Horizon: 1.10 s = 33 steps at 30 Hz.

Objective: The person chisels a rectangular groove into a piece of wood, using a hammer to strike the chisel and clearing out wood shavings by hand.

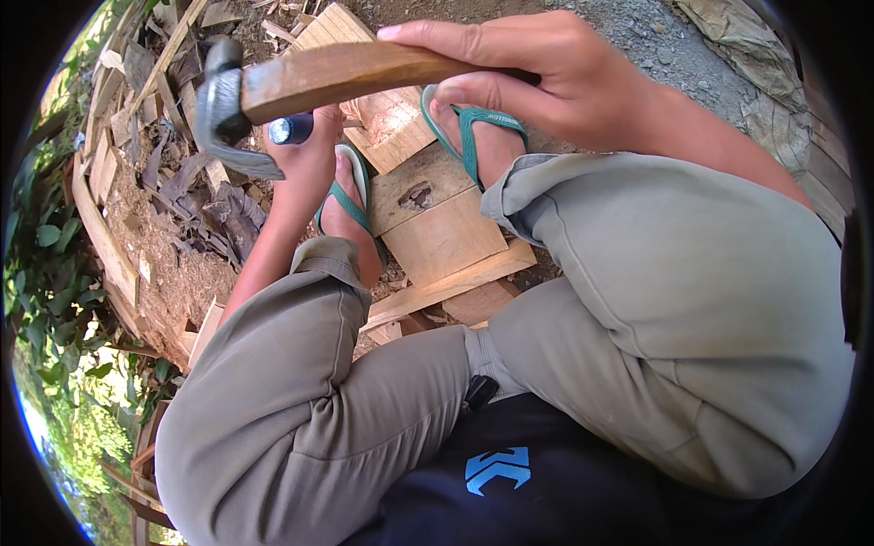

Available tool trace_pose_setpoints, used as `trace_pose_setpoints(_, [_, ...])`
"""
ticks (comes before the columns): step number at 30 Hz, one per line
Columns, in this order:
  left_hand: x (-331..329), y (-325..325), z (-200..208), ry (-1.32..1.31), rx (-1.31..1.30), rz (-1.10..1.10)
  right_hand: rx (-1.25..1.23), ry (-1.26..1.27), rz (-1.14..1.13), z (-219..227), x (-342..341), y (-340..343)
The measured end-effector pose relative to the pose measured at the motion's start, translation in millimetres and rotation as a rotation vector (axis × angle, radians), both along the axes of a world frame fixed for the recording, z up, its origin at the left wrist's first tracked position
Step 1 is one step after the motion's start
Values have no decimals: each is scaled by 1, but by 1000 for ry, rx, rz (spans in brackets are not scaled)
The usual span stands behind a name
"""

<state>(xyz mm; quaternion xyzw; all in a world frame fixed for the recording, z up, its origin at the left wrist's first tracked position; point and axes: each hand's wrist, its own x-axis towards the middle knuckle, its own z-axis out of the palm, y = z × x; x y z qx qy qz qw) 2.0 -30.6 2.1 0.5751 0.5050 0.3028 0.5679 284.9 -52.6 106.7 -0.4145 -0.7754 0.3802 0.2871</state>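
Observation:
My right hand (546, 77) is closed around the wooden handle of a claw hammer (364, 77), raised across the upper part of the view with its metal head at the left. Below and behind the hammer head, my left hand (309, 168) grips what looks like a chisel (289, 129); just the round butt of its dark blue handle shows, and its blade is hidden. Close to that hand lies a pale wooden block (401, 132) with a freshly cut, rough hollow. The hammer and my left hand cover part of this block. The hammer appears apart from the handle's butt.
Under the block lies a plank (442, 232) with a dark knot hole, between my sandalled feet. A wood strip (455, 282) crosses its near end. Wood offcuts and bark (214, 214) litter the sawdust at left. A crumpled sheet (742, 45) lies far right.

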Motion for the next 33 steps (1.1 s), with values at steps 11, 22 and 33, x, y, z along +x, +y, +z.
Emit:
trace_pose_setpoints(11, [-52,34,-22,-385,-185,46,-308,102,-89,17,11,20])
trace_pose_setpoints(22, [-21,21,8,-244,-162,-44,-288,295,-265,3,10,29])
trace_pose_setpoints(33, [-9,27,44,-367,-35,112,-344,256,-256,22,6,22])
